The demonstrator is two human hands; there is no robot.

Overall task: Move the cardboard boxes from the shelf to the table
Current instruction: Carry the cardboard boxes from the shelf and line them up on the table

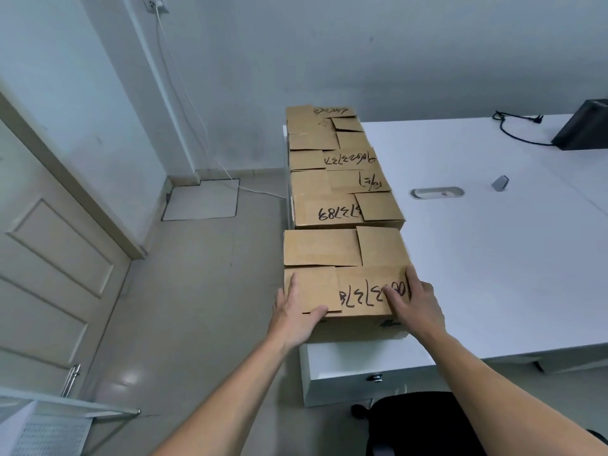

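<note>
A row of brown cardboard boxes with black handwritten numbers runs along the left edge of the white table (pixel 493 258). The nearest box (pixel 348 251) sits at the table's front left corner. My left hand (pixel 292 311) grips its near left corner, thumb on the top flap and fingers along the left side. My right hand (pixel 414 301) lies flat on its top right part, fingers straight over the writing. Behind it stand a second box (pixel 342 205) and a farther box (pixel 316 130), all with folded flaps.
A black device (pixel 585 126) with a black cable (pixel 513 126) sits at the table's far right. A grey cable grommet (pixel 437 192) and a small grey object (pixel 500 183) lie mid-table. A black chair (pixel 424 422) stands below. A metal shelf (pixel 49 419) is at bottom left, a door (pixel 49 258) beside it.
</note>
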